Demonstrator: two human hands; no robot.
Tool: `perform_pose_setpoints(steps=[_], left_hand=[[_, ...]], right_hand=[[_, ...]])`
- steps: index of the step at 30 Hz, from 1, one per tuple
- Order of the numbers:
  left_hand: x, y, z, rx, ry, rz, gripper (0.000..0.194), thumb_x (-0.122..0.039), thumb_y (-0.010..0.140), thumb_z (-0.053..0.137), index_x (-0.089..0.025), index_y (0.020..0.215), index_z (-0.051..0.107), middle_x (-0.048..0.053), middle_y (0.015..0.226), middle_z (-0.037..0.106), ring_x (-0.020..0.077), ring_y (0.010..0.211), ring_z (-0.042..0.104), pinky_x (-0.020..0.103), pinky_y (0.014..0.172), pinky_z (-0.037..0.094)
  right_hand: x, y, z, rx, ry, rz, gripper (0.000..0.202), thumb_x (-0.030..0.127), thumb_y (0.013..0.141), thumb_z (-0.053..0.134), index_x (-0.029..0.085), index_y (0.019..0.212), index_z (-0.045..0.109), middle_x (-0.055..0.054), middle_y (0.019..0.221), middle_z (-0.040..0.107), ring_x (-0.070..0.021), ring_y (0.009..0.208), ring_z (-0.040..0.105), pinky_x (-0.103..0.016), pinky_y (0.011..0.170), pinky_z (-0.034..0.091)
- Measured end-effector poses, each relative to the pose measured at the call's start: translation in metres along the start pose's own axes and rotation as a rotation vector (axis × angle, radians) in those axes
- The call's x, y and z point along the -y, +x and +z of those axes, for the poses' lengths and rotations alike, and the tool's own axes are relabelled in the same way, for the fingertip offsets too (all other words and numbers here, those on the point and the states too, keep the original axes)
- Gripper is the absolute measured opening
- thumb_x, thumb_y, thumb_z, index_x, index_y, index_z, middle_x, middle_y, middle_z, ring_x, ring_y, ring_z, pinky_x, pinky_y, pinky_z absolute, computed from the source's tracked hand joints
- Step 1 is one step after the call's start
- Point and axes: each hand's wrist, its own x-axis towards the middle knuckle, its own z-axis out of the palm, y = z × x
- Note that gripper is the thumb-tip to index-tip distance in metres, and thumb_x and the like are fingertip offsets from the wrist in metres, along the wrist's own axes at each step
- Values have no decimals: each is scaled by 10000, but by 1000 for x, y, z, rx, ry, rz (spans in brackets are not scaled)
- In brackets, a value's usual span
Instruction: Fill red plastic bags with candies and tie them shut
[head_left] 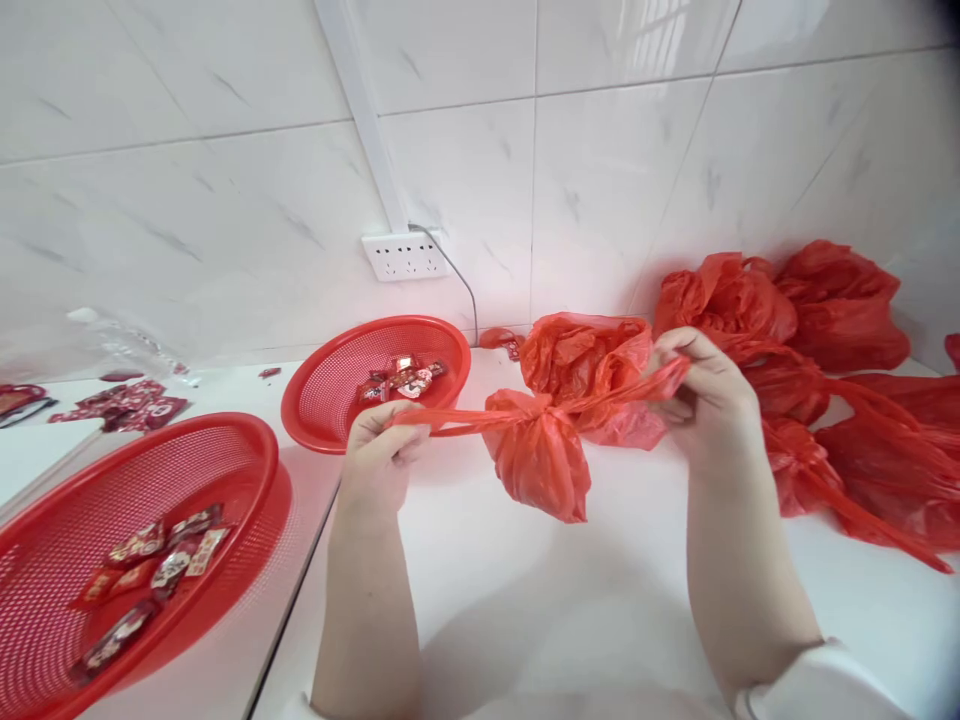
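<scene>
Knotting, apparently, of a bag (538,462) at centre; left hand (375,460) at 9 o'clock and right hand (709,395) at 2 o'clock each pinch a handle (459,416); the next pull calls for even, gentle tension.

Hands: the left (381,452) and the right (701,395) pull the ends of a knotted red bag (541,460) apart.
Baskets: two red ones (225,470) (322,385) hold little wrapped treats (146,560).
Right side: more red bags (844,305) sit on the white tabletop (570,620).
</scene>
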Motion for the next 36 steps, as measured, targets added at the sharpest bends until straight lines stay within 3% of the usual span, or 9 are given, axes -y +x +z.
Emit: perform_pose_setpoints(steps=[7, 11, 13, 15, 18, 23, 26, 31, 36], left_hand=[[-7, 0, 6, 240, 463, -245, 155, -255, 796, 623, -197, 726, 497, -61, 616, 409, 64, 515, 334, 192, 484, 282], [-6, -1, 10, 238, 639, -247, 201, -381, 834, 611, -209, 787, 518, -53, 672, 480, 77, 545, 403, 199, 506, 342], [-5, -1, 9, 233, 689, -222, 224, -432, 840, 601, -216, 822, 543, -51, 673, 494, 82, 544, 414, 203, 508, 353], [-4, -1, 8, 216, 723, -207, 256, -474, 835, 598, -221, 850, 558, -48, 662, 504, 92, 545, 436, 210, 515, 369], [-4, 1, 8, 176, 776, -199, 310, -520, 810, 611, -224, 893, 569, -35, 670, 532, 111, 553, 476, 226, 522, 391], [-2, 2, 12, 158, 830, -207, 366, -568, 806, 586, -254, 995, 576, -24, 707, 569, 143, 622, 527, 247, 565, 430], [-2, 1, 14, 154, 858, -199, 373, -587, 800, 574, -261, 981, 583, -26, 671, 562, 160, 649, 549, 263, 594, 443], [-4, 1, 17, 153, 907, -169, 366, -593, 789, 572, -264, 948, 597, -21, 695, 599, 164, 658, 577, 269, 611, 453], [-2, 2, 22, 228, 919, -119, 344, -573, 823, 531, -244, 900, 592, 0, 760, 638, 156, 633, 575, 267, 600, 466]], right_hand=[[-7, -4, 8, 281, -693, -71, 217, 85, 786, 430, 227, 829, 589, -37, 970, 608, -187, 922, 580, -368, 814, 476], [-25, -13, 34, 282, -1168, -244, 132, 224, 862, 481, 221, 920, 600, -98, 1345, 499, -274, 1315, 400, -573, 1117, 204], [-40, -19, 50, 412, -1265, -268, 336, 398, 849, 575, 210, 1127, 568, -136, 1411, 464, -293, 1360, 360, -595, 1149, 98], [-56, -25, 62, 562, -1360, -205, 632, 466, 771, 669, 164, 1295, 486, -190, 1425, 453, -332, 1355, 370, -585, 1129, 183], [-67, -25, 68, 719, -1519, 44, 436, 241, 843, 556, 147, 1268, 532, -168, 1147, 652, -307, 1045, 621, -435, 858, 468], [-37, -14, 35, 772, -1520, 195, 309, 82, 803, 403, 195, 891, 677, -60, 814, 696, -193, 679, 617, -275, 567, 385], [3, -20, -2, 549, -1532, 224, 361, 59, 746, 422, 231, 922, 687, -35, 893, 713, -179, 752, 624, -267, 633, 402], [70, -55, -71, -266, -1654, 282, 471, 86, 760, 398, 293, 1101, 649, -45, 1082, 695, -278, 948, 630, -365, 739, 449], [69, -56, -148, -673, -1692, 270, 499, 88, 803, 333, 227, 1195, 608, -148, 1147, 651, -354, 1105, 563, -458, 850, 437]])
